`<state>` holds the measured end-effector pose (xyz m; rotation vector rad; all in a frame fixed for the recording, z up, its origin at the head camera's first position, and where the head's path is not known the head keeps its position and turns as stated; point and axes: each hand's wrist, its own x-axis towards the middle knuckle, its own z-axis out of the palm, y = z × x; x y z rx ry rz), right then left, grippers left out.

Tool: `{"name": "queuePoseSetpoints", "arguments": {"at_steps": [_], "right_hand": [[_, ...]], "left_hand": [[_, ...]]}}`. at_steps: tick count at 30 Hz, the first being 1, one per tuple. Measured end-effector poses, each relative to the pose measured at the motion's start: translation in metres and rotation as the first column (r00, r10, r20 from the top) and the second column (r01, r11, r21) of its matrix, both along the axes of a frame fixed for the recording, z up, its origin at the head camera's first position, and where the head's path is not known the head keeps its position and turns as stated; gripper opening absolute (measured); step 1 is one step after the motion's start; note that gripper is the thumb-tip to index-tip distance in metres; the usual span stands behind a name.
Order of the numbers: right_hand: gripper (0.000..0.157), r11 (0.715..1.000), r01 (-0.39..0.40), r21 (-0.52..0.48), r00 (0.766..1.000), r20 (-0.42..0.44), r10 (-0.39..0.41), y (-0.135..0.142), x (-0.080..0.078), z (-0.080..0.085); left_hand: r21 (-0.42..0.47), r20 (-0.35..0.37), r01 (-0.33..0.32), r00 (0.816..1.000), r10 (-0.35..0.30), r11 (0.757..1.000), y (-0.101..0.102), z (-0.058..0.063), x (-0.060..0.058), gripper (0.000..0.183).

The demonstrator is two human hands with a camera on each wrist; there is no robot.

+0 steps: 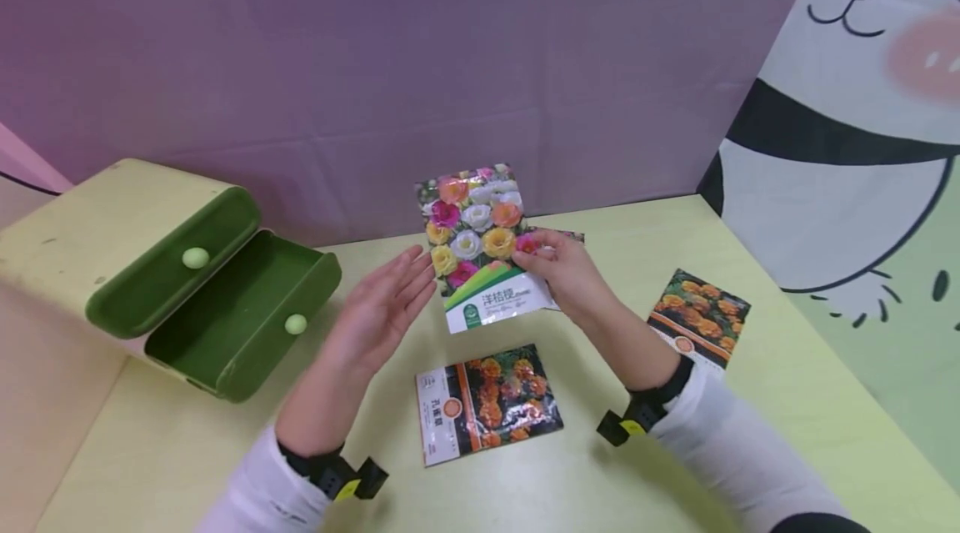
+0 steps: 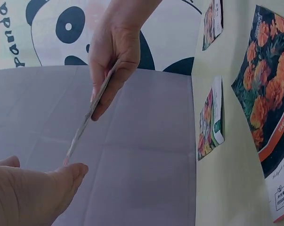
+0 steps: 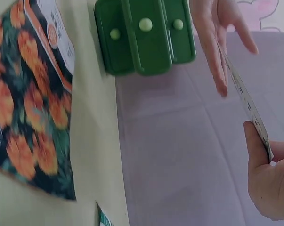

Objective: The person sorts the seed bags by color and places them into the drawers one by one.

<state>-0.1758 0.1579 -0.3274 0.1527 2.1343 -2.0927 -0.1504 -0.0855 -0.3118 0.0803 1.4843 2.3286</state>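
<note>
My right hand (image 1: 566,274) pinches the right edge of a seed packet (image 1: 476,241) printed with pink, white and yellow flowers, thumb on its front. The packet is held above the table, its picture facing the head camera. Beside its left edge is my left hand (image 1: 378,312), with fingers extended and palm turned toward the packet; whether it touches the edge I cannot tell. In the left wrist view the packet (image 2: 92,113) appears edge-on between both hands. An orange-flower seed packet (image 1: 491,404) lies on the table below them.
At left stands a cream cabinet (image 1: 142,199) with green drawers; the lower drawer (image 1: 240,316) is pulled out. Another orange-flower packet (image 1: 705,312) lies at right, partly behind the right forearm. A further colourful packet (image 1: 573,235) lies behind the right hand. A purple cloth (image 1: 375,82) hangs behind the table.
</note>
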Motion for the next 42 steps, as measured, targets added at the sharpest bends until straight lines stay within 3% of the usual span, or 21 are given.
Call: {"name": "queuePoseSetpoints", "arguments": {"at_steps": [7, 13, 28, 42], "right_hand": [[0.021, 1.000, -0.007, 0.007, 0.999, 0.048, 0.006, -0.015, 0.008, -0.003], [0.025, 0.999, -0.019, 0.046, 0.998, 0.064, 0.016, -0.023, 0.012, -0.006], [0.028, 0.994, -0.034, 0.104, 0.997, 0.067, 0.027, -0.027, 0.014, -0.010], [0.031, 0.994, -0.058, 0.091, 0.997, 0.054, 0.053, -0.027, 0.016, -0.008]], "left_hand": [[-0.058, 0.054, -0.043, 0.997, 0.046, 0.997, 0.004, -0.005, 0.002, 0.051], [-0.069, 0.066, -0.060, 0.996, 0.065, 0.996, 0.005, -0.006, 0.003, 0.047], [-0.081, 0.051, -0.040, 0.998, 0.044, 0.996, 0.005, -0.010, 0.004, 0.044], [-0.114, 0.043, -0.057, 0.997, 0.063, 0.992, 0.004, -0.008, 0.007, 0.044]]}}
